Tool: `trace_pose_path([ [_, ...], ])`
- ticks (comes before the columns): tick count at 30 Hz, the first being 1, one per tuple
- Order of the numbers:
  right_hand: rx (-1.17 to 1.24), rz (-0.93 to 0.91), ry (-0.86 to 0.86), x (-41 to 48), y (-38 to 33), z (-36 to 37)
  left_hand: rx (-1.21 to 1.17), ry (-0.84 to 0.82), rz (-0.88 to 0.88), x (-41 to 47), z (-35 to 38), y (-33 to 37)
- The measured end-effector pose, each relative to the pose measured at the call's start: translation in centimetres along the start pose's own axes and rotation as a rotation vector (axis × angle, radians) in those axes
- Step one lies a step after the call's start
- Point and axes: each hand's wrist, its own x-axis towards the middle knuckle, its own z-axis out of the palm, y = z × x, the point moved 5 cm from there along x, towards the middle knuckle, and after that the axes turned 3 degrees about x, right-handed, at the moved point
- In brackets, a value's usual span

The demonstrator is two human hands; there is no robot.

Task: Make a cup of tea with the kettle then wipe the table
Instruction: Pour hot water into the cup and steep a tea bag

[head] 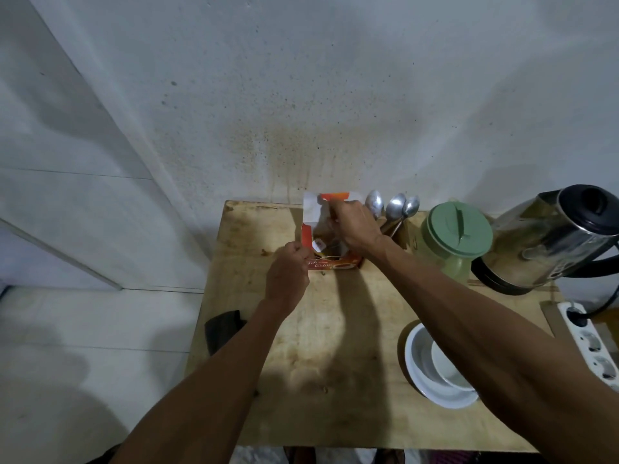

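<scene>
An open red and white tea box (331, 262) stands at the back of the wooden table (335, 346). My left hand (288, 276) grips the box's front left edge. My right hand (351, 226) reaches into the box from above, fingers closed around tea bags; a tea bag tag (319, 244) shows between my hands. A steel kettle (549, 239) with a black lid sits on its base at the far right. A white cup (445, 363) rests on a white saucer (435, 393) at the front right, partly hidden by my right forearm.
Three spoons (392, 207) stand in a holder behind the box. A green-lidded jar (455, 232) sits left of the kettle. A white power strip (593, 346) lies at the right edge. A dark cloth (222, 328) hangs over the table's left edge. The wall stands right behind the table.
</scene>
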Motion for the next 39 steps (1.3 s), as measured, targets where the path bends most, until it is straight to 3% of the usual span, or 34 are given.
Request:
trace_pose_path([
  [6, -0.042, -0.038, -0.398, 0.5, 0.1, 4.1, 0.032, -0.059, -0.059, 0.0, 0.7, -0.8],
  [12, -0.149, 0.003, -0.522, 1.0, 0.6, 6.7, 0.005, -0.049, -0.053, 0.2, 0.6, -0.8],
  [23, -0.106, 0.035, -0.571, 0.7, 0.4, 6.7, -0.048, -0.056, -0.077, 0.2, 0.8, -1.1],
  [30, 0.351, 0.223, -0.459, 0.8, 1.0, 3.6, -0.088, -0.043, -0.083, -0.1, 0.9, -1.0],
  [39, 0.716, 0.308, -0.351, -1.4, 0.3, -1.0, -0.136, 0.030, -0.078, 0.2, 0.6, -1.0],
])
